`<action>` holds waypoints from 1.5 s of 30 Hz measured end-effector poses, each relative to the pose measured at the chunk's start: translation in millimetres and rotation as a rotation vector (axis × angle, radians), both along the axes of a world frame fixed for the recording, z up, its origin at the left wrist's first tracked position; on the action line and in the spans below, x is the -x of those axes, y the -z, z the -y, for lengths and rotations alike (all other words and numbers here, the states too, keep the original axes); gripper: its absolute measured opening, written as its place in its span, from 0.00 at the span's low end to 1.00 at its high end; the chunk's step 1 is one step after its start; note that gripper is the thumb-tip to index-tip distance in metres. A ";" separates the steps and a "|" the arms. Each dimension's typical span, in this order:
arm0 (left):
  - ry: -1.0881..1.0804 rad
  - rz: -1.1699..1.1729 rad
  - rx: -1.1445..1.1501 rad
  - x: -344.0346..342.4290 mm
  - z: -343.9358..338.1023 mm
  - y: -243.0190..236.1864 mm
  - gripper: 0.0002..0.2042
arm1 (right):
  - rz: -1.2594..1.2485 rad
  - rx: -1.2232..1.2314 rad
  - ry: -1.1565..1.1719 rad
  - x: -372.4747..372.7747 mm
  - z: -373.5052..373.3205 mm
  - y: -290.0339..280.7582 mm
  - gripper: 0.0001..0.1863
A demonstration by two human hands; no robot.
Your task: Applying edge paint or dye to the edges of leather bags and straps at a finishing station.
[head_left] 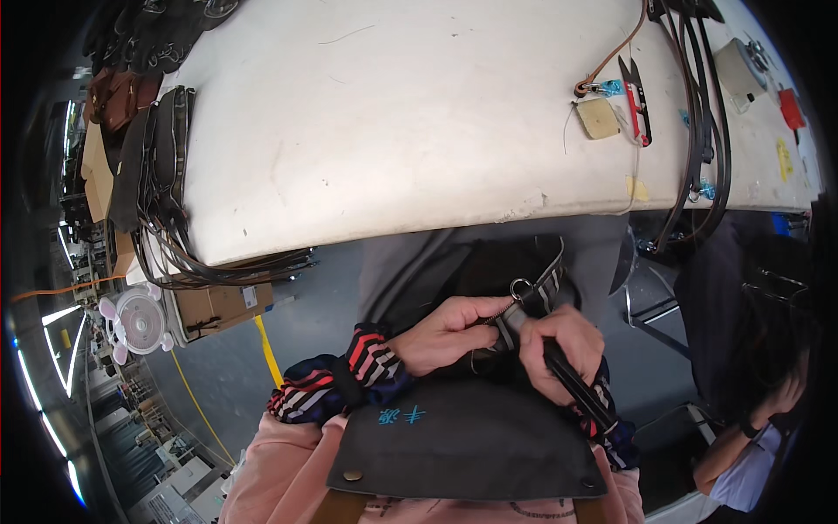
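Observation:
Both of my hands are over my lap, below the table edge, working on a black bag-like piece [497, 266] with a zipper and a metal ring [521, 288]. My left hand [441, 336] pinches the zippered edge just under the ring, its fingers closed. Close beside it, my right hand [563, 349] is wrapped round the piece's grey part. A long black handle or strap [580, 389] runs from under its fingers toward my right sleeve; its exact kind is unclear. The lower part of the black piece is hidden behind my hands and dark apron [463, 441].
On the white table [375, 131] lie red-handled snips [642, 113], a yellowish block [598, 118] and a brown cord [621, 48]. Black straps [698, 131] hang over its right edge. Dark strapped pieces [161, 157] are stacked left, above a cardboard box [218, 310]. Another person's arm [742, 445] is at right.

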State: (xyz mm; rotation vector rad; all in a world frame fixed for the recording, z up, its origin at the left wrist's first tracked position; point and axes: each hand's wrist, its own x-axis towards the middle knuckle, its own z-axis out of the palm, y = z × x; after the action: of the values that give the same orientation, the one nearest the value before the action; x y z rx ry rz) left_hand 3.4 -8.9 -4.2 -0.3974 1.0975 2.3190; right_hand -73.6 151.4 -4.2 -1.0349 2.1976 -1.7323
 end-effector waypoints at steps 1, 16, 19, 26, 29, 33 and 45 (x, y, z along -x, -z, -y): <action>-0.002 0.000 0.002 -0.9 -0.1 0.5 0.22 | 0.085 0.040 -0.082 -2.6 1.0 -0.9 0.07; -0.435 -0.234 0.010 -3.5 44.9 -59.5 0.25 | 0.216 0.206 0.315 20.9 -33.4 -34.9 0.10; -0.776 -0.526 -0.237 -16.9 84.6 -90.7 0.28 | 0.079 0.235 0.610 31.5 -39.8 -61.5 0.19; -1.170 -0.556 -0.040 -27.5 123.3 -54.1 0.30 | 0.070 -0.035 0.379 19.9 13.2 -50.3 0.13; -1.154 -0.485 -0.007 -41.3 127.6 -38.8 0.28 | 0.160 0.045 0.183 9.7 48.8 -45.4 0.12; -1.181 -0.489 -0.033 -57.8 131.7 -44.6 0.24 | 0.337 -0.069 -0.025 16.3 102.0 -48.8 0.13; -0.504 -0.538 0.688 -103.6 95.5 -47.6 0.17 | 0.293 0.185 -0.107 1.2 178.9 -31.5 0.14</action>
State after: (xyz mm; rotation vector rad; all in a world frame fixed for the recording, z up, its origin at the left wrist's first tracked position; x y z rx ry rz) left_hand 107.0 -104.4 43.4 -0.3236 2.3041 2.4697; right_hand -74.7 -27.5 27.3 -0.8525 1.8019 -1.9265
